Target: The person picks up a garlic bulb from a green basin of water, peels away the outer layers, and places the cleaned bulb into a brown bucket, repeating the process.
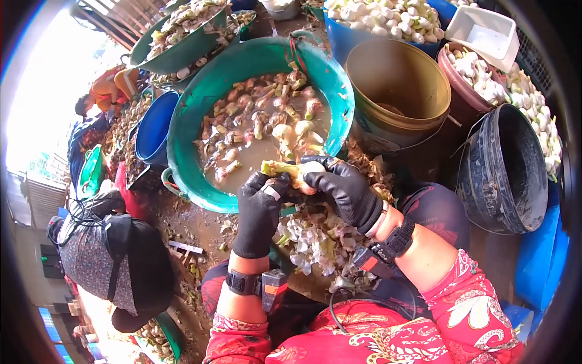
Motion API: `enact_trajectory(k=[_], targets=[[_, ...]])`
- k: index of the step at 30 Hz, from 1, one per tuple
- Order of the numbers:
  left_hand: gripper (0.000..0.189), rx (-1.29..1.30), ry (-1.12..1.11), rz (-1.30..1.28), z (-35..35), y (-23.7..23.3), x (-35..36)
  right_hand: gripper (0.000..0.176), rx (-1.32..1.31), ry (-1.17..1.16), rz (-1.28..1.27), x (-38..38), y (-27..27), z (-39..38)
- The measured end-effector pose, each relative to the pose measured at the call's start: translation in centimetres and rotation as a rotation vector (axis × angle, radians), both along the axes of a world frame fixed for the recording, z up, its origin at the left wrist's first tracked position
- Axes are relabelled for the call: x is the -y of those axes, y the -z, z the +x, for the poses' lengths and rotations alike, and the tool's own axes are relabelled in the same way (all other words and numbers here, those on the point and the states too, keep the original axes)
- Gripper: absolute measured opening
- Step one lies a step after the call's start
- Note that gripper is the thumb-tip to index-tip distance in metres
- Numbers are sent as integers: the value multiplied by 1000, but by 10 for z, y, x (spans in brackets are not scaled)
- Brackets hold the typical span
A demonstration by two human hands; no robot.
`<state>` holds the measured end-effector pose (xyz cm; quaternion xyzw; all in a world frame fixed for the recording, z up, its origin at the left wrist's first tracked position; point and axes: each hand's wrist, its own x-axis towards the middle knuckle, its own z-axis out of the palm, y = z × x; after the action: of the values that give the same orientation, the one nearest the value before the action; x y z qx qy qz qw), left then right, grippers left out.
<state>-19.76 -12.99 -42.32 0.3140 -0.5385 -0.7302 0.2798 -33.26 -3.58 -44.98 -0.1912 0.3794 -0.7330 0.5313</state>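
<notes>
Brown, damp-looking floor [188, 225] underlies the work area, with tubs and buckets set around it. Directly ahead stands a green basin [188, 124] of murky water, holding loose bulbs [239, 118] with stems attached. To its right stand a tan bucket [397, 79] and a black bucket [512, 170], the latter tipped on its side; a heap of peelings [324, 239] lies nearer my body. A co-worker [100, 261] sits at lower left.

Caution: slippage is the main hazard, in my judgement. Wet glove fabric against a smooth, rounded surface could let the held bulb [311, 177] shoot free and drop into the basin or the peelings. Excess twisting could snap the stem [276, 168] or bruise the flesh. If a blade is present between my fingers, a slip could also cut the glove; I cannot tell whether one is there.

Position: the held bulb is between both gloved hands, seen against the basin's near side. My left grip [257, 205] is closed at the stem end and the underside. My right grip [350, 191] is closed on the round end, fingertips touching it. The stem points left, roughly level. Clearance above the rim cannot be determined.
</notes>
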Motion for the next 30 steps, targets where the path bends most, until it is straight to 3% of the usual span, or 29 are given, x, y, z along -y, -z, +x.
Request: enact_trajectory(k=[1, 3, 5, 7, 8, 9, 11, 12, 13, 16, 19, 21, 22, 23, 25, 27, 30], targets=[[15, 3, 25, -34, 1, 0, 0, 24, -2, 1, -2, 0, 3, -2], [15, 72, 25, -126, 2, 0, -1, 22, 302, -272, -74, -1, 1, -8], [15, 147, 24, -212, 2, 3, -2, 25, 411, -281, -5, -3, -8, -15], [14, 282, 67, -627, 2, 13, 0, 23, 527, -546, 137, -7, -12, -28], [16, 289, 77, -791, 1, 13, 1, 22, 501, -519, 128, -8, -7, -27], [16, 290, 76, -787, 0, 12, 1, 22, 502, -520, 132, -9, -3, -28], [21, 406, 100, -1109, -1, 6, 0, 22, 394, -570, 66, -9, 0, -29], [23, 381, 91, -1130, -2, 6, 0, 22, 395, -571, 69, -10, -3, -25], [23, 382, 89, -1128, 0, 8, 0, 22, 453, -489, 90, -11, -8, -19], [19, 207, 49, -422, 1, 13, 1, 22, 429, -388, 62, -7, -9, -19], [13, 167, 66, -374, 3, 13, 0, 30, 195, -246, 71, -9, -22, -15], [13, 191, 70, -427, 1, 14, 0, 41, -149, -167, 72, -7, -19, -12], [13, 215, 74, -480, 1, 14, 0, 31, -197, -106, 139, -8, -20, -8], [12, 238, 78, -535, 1, 14, 1, 31, -195, -105, 142, -11, -19, -11], [14, 311, 111, -600, 0, 8, 1, 31, 146, -434, 200, -15, -15, -19], [16, 311, 102, -909, 1, 16, 4, 41, 236, -580, 162, -18, -16, -16], [20, 232, 72, -565, 0, 7, -4, 40, 256, -551, 154, -18, -20, -18]])
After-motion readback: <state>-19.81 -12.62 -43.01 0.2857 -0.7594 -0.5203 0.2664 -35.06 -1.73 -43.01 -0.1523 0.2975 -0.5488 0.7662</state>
